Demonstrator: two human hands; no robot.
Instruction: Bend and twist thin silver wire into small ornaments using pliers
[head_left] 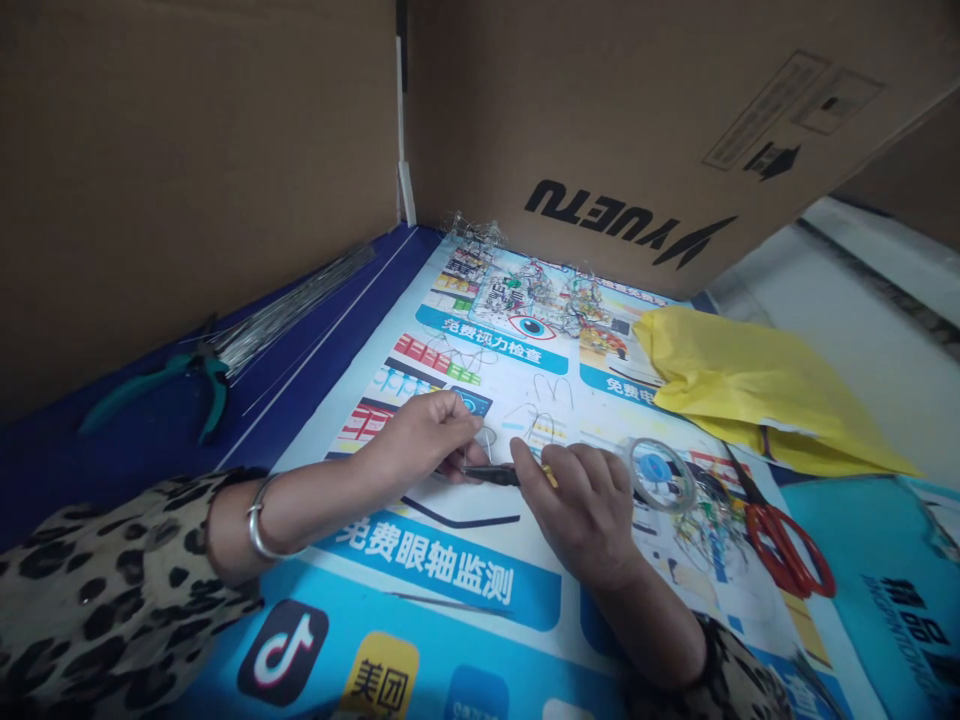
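My left hand point(439, 435) pinches a thin bent wire point(489, 440) whose loop sticks up past the fingertips. Wrapped round small pliers point(496, 474) with a yellow handle, my right hand point(585, 510) points their dark jaws left to the left fingertips, where they meet the wire. Whether the jaws are closed on it I cannot tell. Just beyond the hands, several bent wire pieces point(553, 395) lie on the printed sheet point(442, 540). A straight thin strip point(457, 604) lies on the sheet nearer to me.
Teal-handled pliers point(214, 400) lie left beside a bundle of straight wires point(292, 305). Clumps of wire bits point(536, 285) sit far back. To the right are a tape roll point(661, 474), red scissors point(787, 550) and a yellow bag point(750, 390). Cardboard walls point(600, 100) stand behind.
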